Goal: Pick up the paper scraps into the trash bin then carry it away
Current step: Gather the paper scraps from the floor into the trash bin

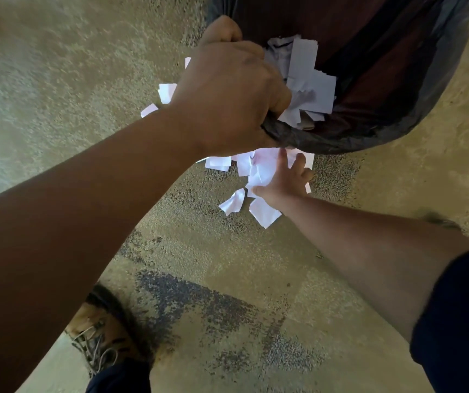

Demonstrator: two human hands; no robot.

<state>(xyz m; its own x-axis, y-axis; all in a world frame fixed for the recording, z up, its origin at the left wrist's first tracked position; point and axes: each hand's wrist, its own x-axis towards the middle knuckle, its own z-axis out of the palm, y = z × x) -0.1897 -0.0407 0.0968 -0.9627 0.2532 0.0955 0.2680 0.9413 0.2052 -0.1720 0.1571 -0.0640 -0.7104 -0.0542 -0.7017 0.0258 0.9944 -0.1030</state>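
Indoor carpeted room, likely office or similar; exact type cannot be told.
Evidence: worn beige short-pile carpet with dark grey patches [199, 279]; black plastic-lined bin [383, 114] standing on it.

Both forearms are bare. A dark navy sleeve [460, 316] covers the right upper arm. Below it, left, a tan laced shoe [100, 333] meets a navy trouser cuff [120, 378].

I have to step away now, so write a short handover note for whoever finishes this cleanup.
Left hand grips the bin by its bagged rim, holding it above the floor.
Right hand reaches into the scraps on the floor, fingers spread, nothing gripped yet.
Done: some scraps in the bin.
Left: gather the floor scraps, including those beside the left wrist, then carry the bin away.
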